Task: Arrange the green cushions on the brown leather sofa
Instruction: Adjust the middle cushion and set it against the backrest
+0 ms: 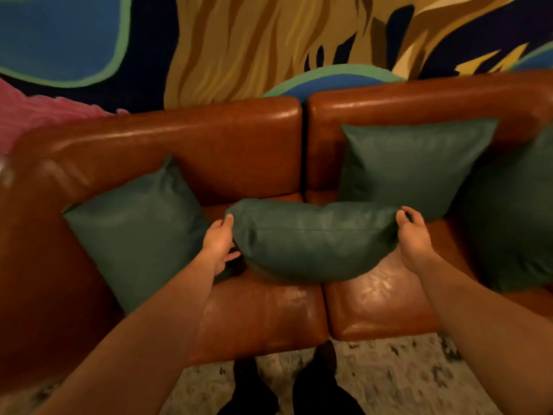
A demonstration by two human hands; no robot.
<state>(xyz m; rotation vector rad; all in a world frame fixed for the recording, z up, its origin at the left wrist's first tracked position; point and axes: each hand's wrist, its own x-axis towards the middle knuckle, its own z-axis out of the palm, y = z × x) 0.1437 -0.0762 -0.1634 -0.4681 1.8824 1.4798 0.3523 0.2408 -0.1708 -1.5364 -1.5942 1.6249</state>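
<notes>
A green cushion (314,238) is held flat above the seat of the brown leather sofa (239,145), over the gap between its two seat pads. My left hand (220,242) grips its left end and my right hand (414,238) grips its right end. Another green cushion (137,235) leans in the sofa's left corner. A third green cushion (413,166) stands against the right backrest. At the right edge lies one more green cushion (514,223), partly cut off by the frame.
A painted mural wall (239,40) rises behind the sofa. Something pink (36,112) shows at the far left behind the armrest. My dark shoes (287,384) stand on a speckled floor (404,378) in front of the seat.
</notes>
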